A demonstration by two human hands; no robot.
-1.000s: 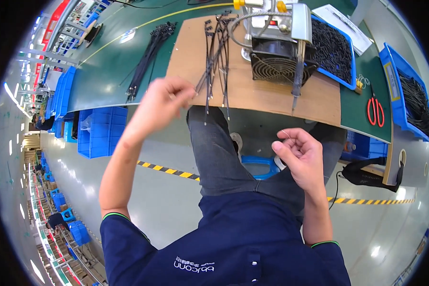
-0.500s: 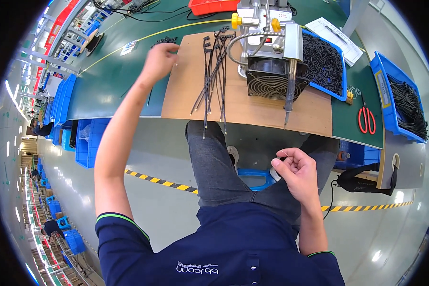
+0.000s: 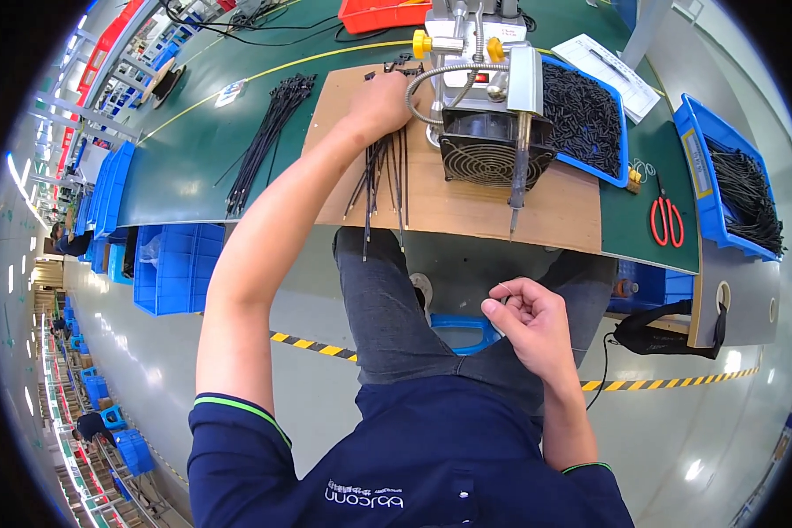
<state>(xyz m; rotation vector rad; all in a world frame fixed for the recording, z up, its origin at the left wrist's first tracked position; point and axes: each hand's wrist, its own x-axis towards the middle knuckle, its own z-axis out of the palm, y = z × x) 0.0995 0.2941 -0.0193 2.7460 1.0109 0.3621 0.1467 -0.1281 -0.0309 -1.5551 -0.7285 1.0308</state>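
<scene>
My left hand (image 3: 383,107) reaches over the brown cardboard (image 3: 559,211), its fingers curled down at the upper ends of several black cables (image 3: 403,180); the fingertips are partly hidden. The cables' thin ends hang over the front edge. Above my lap, my right hand (image 3: 534,324) is closed in a pinch, and what sits in it is too small to make out. Between the hands and farther up, a soldering iron (image 3: 521,150) points downward from a stand, beside a black fan (image 3: 484,158).
A larger bundle of black cables (image 3: 273,132) lies to the left on the green table (image 3: 180,167). On the right are a blue tray of small black parts (image 3: 585,114), red-handled scissors (image 3: 666,222) and a blue bin of cables (image 3: 737,198). A red tray (image 3: 383,16) stands at the back.
My left hand has moved right, from the top of the left cable bundle to the cables on the cardboard, uncovering that bundle. My right hand keeps its pinch above my lap.
</scene>
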